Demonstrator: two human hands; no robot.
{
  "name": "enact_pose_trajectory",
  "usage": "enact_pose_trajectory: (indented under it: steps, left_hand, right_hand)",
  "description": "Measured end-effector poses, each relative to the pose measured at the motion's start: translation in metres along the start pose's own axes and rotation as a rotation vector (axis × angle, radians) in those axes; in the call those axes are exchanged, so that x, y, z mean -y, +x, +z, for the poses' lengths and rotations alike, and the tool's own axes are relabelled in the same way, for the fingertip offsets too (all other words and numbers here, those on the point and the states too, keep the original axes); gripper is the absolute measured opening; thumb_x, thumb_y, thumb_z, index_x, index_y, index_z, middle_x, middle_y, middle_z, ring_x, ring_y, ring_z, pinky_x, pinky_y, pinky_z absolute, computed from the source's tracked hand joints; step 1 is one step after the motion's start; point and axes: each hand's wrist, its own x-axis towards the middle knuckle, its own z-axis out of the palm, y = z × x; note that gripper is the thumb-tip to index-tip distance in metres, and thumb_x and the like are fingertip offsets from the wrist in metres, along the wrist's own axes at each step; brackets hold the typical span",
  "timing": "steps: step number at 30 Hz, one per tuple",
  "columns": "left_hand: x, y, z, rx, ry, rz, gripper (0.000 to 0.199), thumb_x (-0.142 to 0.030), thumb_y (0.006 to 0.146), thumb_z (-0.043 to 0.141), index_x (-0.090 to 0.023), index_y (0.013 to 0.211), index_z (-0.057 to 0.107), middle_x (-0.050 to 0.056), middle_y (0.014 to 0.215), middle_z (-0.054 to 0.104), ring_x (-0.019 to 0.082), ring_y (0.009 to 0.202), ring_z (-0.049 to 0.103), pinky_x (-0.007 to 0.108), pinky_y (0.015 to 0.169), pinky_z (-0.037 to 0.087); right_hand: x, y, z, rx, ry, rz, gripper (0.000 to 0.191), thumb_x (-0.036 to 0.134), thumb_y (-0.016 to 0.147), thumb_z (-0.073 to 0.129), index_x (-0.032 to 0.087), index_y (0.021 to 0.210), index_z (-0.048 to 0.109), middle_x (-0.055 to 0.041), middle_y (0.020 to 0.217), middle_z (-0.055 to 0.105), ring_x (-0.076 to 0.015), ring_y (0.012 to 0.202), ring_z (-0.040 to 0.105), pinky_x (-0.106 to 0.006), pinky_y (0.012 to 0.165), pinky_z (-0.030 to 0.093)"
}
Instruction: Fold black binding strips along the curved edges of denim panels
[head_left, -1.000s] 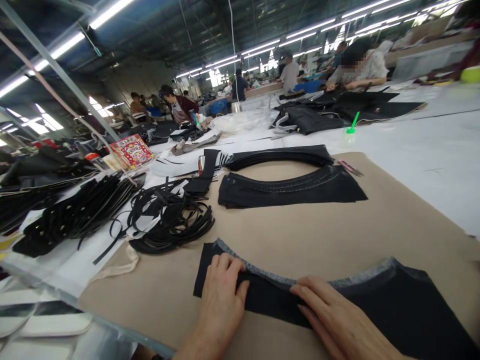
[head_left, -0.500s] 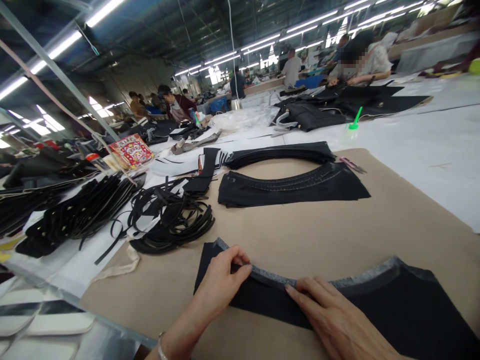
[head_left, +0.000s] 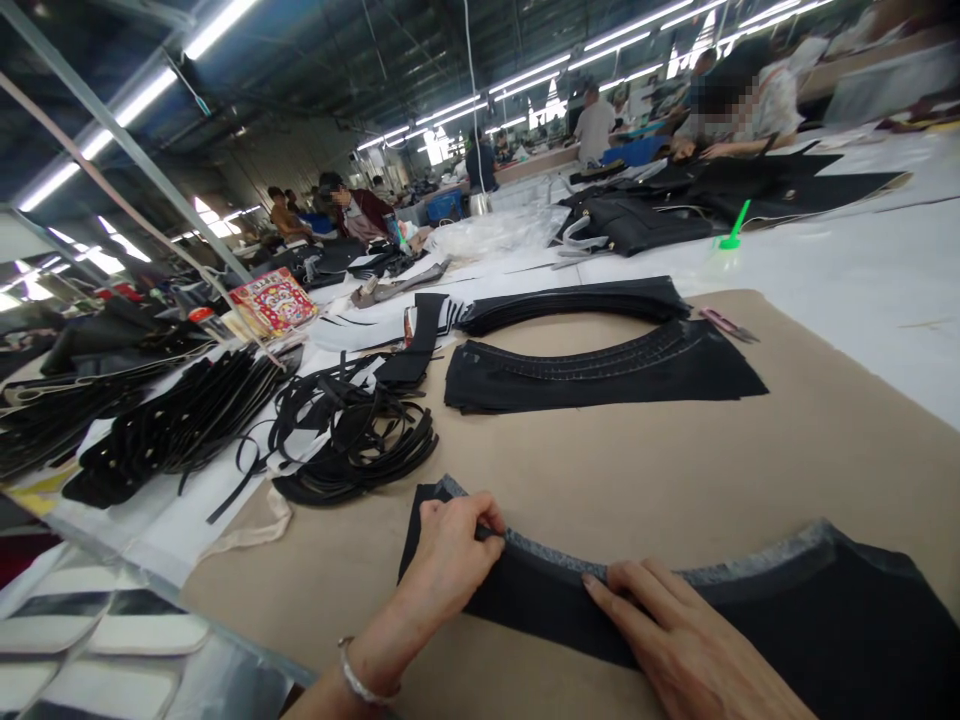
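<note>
A black fabric piece (head_left: 810, 620) with a curved edge lies in front of me, a grey strip (head_left: 555, 553) running along that curve. Near its left end, my left hand (head_left: 457, 545) is closed, thumb and fingers pinching the edge. My right hand (head_left: 675, 630) grips the same edge nearer the middle of the curve, its thumb and fingers close together at the strip. What lies beneath the fingertips is hidden. Beyond my hands sit a stack of curved black pieces (head_left: 600, 385) with pale lines along the curve and another black stack (head_left: 570, 300) behind it.
Coiled black strips (head_left: 360, 450) lie to the left, beside overlapping black pieces (head_left: 172, 425). Small pink-handled snips (head_left: 727, 325) rest right of the stacks. A green-spouted bottle (head_left: 735, 230) stands farther back, near black bags (head_left: 652, 215). Other people work across the table.
The whole view has shifted slightly, scene and hands appearing a little farther right. Both hands keep their places on the fabric's edge, and the left fingers look curled a little more tightly.
</note>
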Motion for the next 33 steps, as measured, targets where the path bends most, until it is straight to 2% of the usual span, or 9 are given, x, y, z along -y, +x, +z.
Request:
enact_pose_trajectory:
  steps: [4, 9, 13, 19, 23, 26, 33]
  left_hand:
    - [0.0, 0.001, 0.0, 0.0, 0.027, -0.012, 0.01, -0.014, 0.07, 0.059, -0.022, 0.074, 0.065, -0.004, 0.072, 0.067, 0.017, 0.075, 0.06, 0.032, 0.082, 0.033]
    - [0.001, 0.002, -0.001, -0.006, 0.048, -0.03, 0.012, -0.014, 0.069, 0.062, -0.021, 0.078, 0.06, -0.003, 0.078, 0.066, 0.018, 0.079, 0.058, 0.034, 0.083, 0.031]
    - [0.0, 0.002, 0.0, 0.001, 0.062, -0.029, 0.013, -0.015, 0.068, 0.062, -0.021, 0.08, 0.058, -0.003, 0.08, 0.066, 0.019, 0.082, 0.056, 0.034, 0.081, 0.03]
    - [0.01, 0.003, -0.003, -0.015, 0.093, 0.005, 0.011, -0.017, 0.071, 0.063, -0.022, 0.08, 0.059, -0.004, 0.08, 0.067, 0.018, 0.083, 0.058, 0.036, 0.083, 0.027]
    - [0.021, 0.008, -0.017, -0.032, 0.1, -0.008, 0.006, -0.018, 0.075, 0.063, -0.022, 0.079, 0.063, -0.002, 0.084, 0.069, 0.019, 0.088, 0.06, 0.037, 0.086, 0.027]
    - [0.026, 0.012, -0.025, -0.035, 0.098, 0.001, 0.006, -0.017, 0.076, 0.063, -0.022, 0.079, 0.064, -0.003, 0.085, 0.07, 0.019, 0.09, 0.06, 0.037, 0.087, 0.027]
    - [0.031, 0.017, -0.021, -0.055, 0.086, 0.017, 0.006, -0.017, 0.076, 0.066, -0.022, 0.079, 0.065, -0.003, 0.085, 0.069, 0.018, 0.089, 0.06, 0.036, 0.085, 0.028]
  right_hand:
    - [-0.003, -0.003, 0.002, -0.04, -0.072, -0.041, 0.058, -0.001, 0.068, 0.038, 0.015, 0.115, 0.068, -0.0123, 0.105, 0.068, -0.0248, 0.093, 0.066, -0.038, 0.081, 0.06]
    - [0.001, -0.001, 0.001, -0.123, -0.107, -0.057, 0.055, -0.002, 0.066, 0.038, 0.014, 0.109, 0.068, -0.0126, 0.1, 0.069, -0.0245, 0.087, 0.067, -0.037, 0.074, 0.061]
    - [0.019, 0.015, 0.005, -0.147, -0.095, -0.03, 0.058, -0.002, 0.064, 0.039, 0.014, 0.114, 0.064, -0.0108, 0.1, 0.068, -0.0219, 0.086, 0.065, -0.033, 0.074, 0.06]
    - [0.037, 0.046, 0.028, -0.228, -0.102, -0.041, 0.055, 0.006, 0.058, 0.047, 0.009, 0.11, 0.062, -0.0095, 0.096, 0.067, -0.0226, 0.082, 0.061, -0.034, 0.071, 0.058]
    - [0.036, 0.044, 0.034, -0.202, -0.152, -0.045, 0.057, 0.003, 0.059, 0.048, 0.01, 0.114, 0.06, -0.0098, 0.103, 0.065, -0.0229, 0.09, 0.06, -0.034, 0.077, 0.056]
    - [0.036, 0.04, 0.034, -0.187, -0.147, -0.04, 0.056, 0.005, 0.061, 0.049, 0.01, 0.116, 0.06, -0.0098, 0.103, 0.065, -0.0226, 0.089, 0.059, -0.034, 0.077, 0.056]
    - [0.036, 0.039, 0.041, -0.225, -0.168, -0.059, 0.05, 0.006, 0.065, 0.048, 0.011, 0.114, 0.059, -0.0075, 0.096, 0.065, -0.0221, 0.084, 0.059, -0.035, 0.073, 0.056]
